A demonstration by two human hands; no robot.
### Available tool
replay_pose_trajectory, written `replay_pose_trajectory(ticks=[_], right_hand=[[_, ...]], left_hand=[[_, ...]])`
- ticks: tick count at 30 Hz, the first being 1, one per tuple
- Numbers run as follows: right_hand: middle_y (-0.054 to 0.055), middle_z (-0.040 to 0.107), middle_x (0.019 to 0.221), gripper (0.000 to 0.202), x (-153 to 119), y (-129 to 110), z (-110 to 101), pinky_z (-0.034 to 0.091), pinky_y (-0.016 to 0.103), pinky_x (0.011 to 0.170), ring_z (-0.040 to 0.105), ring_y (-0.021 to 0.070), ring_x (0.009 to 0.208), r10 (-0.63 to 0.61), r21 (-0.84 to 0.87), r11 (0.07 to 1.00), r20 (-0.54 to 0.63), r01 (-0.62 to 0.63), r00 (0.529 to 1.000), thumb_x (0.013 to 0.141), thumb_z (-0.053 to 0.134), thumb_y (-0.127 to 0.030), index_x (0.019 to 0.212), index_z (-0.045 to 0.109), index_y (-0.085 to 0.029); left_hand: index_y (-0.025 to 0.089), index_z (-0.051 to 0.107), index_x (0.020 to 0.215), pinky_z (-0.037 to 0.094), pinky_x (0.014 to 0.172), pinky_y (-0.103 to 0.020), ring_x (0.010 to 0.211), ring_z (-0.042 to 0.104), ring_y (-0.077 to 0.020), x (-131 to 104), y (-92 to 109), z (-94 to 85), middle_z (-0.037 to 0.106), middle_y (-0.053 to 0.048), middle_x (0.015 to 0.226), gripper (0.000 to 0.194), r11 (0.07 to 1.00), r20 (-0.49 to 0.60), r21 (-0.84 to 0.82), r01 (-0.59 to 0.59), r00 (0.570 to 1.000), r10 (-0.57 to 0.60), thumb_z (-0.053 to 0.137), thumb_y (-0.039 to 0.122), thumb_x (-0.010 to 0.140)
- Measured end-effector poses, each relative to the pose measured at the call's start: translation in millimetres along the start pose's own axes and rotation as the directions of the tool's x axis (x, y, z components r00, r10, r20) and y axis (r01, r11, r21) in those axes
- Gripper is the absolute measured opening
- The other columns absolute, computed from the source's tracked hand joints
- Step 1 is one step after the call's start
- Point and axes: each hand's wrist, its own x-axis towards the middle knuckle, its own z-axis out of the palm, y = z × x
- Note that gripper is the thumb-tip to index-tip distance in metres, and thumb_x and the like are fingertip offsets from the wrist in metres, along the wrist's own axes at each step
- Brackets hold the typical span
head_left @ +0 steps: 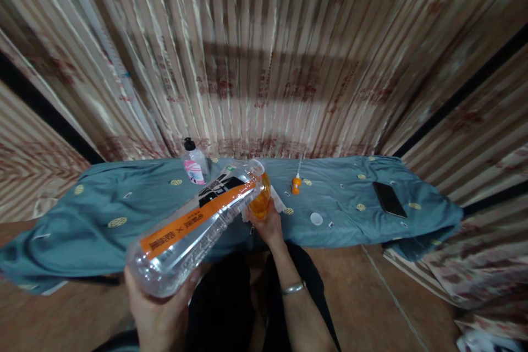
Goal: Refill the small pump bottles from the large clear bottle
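My left hand grips the base of a large clear plastic bottle with an orange label. This bottle leans to the right, its open mouth at the rim of a smaller orange bottle. Wrapped around that smaller bottle is my right hand, with a bracelet on the wrist. White tissue shows beside the orange bottle. The big bottle's neck partly covers the smaller bottle's top, and I cannot tell whether liquid is flowing.
A teal patterned cloth covers the table. Farther back stands a pump bottle with a black top. To the right lie an orange dispenser head with a tube, a white round cap and a dark phone. Striped curtains hang around the table.
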Motion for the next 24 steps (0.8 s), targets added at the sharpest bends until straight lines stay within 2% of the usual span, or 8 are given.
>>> replay_pose_trajectory(ticks=[4,11,16,24], right_hand=[[0.013,0.080,0.124,0.070,2,3,0,0.063,0.057,0.102,0.078,0.0413,0.118,-0.051,-0.014,0.999,-0.022,0.051,0.998,0.078,0.084,-0.043,0.142,0.061,-0.024],[0.019,0.079,0.126,0.070,4,6,0,0.063,0.056,0.102,0.078,0.0422,0.117,-0.045,-0.050,0.998,-0.011,0.044,0.999,0.077,0.086,-0.040,0.140,0.061,-0.019],[0.015,0.082,0.121,0.066,4,10,3,0.065,0.056,0.098,0.080,0.0403,0.113,-0.045,-0.060,0.997,-0.038,0.042,0.998,0.078,0.084,-0.041,0.137,0.062,-0.024],[0.013,0.082,0.121,0.066,3,9,1,0.065,0.059,0.099,0.080,0.0403,0.112,-0.069,-0.059,0.996,-0.045,0.066,0.997,0.080,0.078,-0.051,0.137,0.063,-0.022]], left_hand=[[0.024,0.065,0.128,0.046,0.119,-0.058,0.106,0.068,-0.0272,3,2,1.9,0.070,-0.005,0.117,0.102,0.998,-0.019,-0.054,0.036,0.999,-0.037,0.105,0.025,0.034],[0.025,0.065,0.124,0.047,0.116,-0.051,0.106,0.064,-0.0243,0,17,14.8,0.068,-0.003,0.118,0.102,0.985,-0.060,-0.143,0.096,0.993,-0.105,0.102,0.016,0.029],[0.024,0.065,0.124,0.056,0.103,-0.042,0.103,0.065,-0.0232,1,19,13.9,0.070,-0.004,0.117,0.100,0.981,-0.054,-0.158,0.110,0.991,-0.120,0.101,0.015,0.030],[0.024,0.065,0.121,0.051,0.110,-0.049,0.103,0.066,-0.0257,1,16,8.3,0.070,-0.004,0.114,0.097,0.988,-0.055,-0.099,0.114,0.991,-0.120,0.102,0.022,0.031]])
